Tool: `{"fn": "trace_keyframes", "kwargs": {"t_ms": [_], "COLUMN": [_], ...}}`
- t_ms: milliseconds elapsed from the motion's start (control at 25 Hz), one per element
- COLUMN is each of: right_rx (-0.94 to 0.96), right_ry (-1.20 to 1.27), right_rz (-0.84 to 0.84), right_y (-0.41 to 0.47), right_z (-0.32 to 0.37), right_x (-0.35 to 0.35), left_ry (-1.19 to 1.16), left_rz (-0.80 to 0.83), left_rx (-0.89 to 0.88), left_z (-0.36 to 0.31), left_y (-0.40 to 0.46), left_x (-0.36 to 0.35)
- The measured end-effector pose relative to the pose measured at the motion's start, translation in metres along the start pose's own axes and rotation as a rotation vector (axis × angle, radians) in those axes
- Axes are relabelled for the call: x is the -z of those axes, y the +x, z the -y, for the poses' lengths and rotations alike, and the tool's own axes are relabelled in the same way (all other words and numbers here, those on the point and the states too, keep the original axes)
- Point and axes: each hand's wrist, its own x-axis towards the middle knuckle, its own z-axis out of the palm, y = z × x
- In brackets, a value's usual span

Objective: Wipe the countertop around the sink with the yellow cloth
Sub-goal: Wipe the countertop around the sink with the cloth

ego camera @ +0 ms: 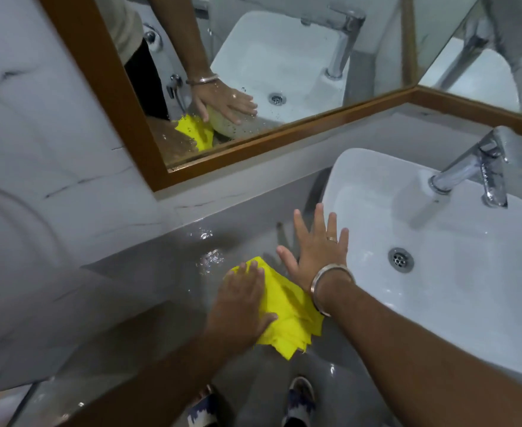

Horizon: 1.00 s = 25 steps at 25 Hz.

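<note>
The yellow cloth [287,312] lies crumpled on the wet grey countertop [148,272], just left of the white sink [457,306]. My left hand [241,303] presses flat on the cloth's left part, fingers together. My right hand [318,245] hovers or rests beside the sink's left rim with fingers spread, holding nothing; its wrist wears a metal bangle and crosses over the cloth's right edge.
Water droplets [210,257] glisten on the counter behind the cloth. A chrome faucet [475,171] stands at the sink's back right. A wood-framed mirror [222,87] runs along the wall. My shoes [296,399] show below the counter's front edge.
</note>
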Motion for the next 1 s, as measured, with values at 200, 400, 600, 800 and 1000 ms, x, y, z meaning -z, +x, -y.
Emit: {"fn": "trace_keyframes", "kwargs": {"t_ms": [200,400,600,800,1000], "right_rx": [-0.034,-0.054,-0.049,-0.051,-0.031], "right_ry": [0.040,0.027,0.012,-0.005,0.022], "right_rz": [-0.052,-0.063,-0.079,-0.095,-0.137], "right_y": [0.003,0.010,0.007,0.011,0.009], "right_z": [0.003,0.003,0.005,0.006,0.006], "right_x": [-0.002,-0.008,-0.005,-0.007,-0.011], "left_ry": [-0.037,0.059,-0.171,0.004,-0.073], "left_rz": [0.062,0.145,-0.088,0.034,-0.049], "left_rx": [0.031,0.009,0.440,-0.115,0.248], "left_z": [-0.054,0.000,0.007,-0.001,0.040], "left_y": [0.040,0.144,0.082,0.113,0.128], "left_x": [-0.024,0.012,-0.001,-0.012,0.006]}}
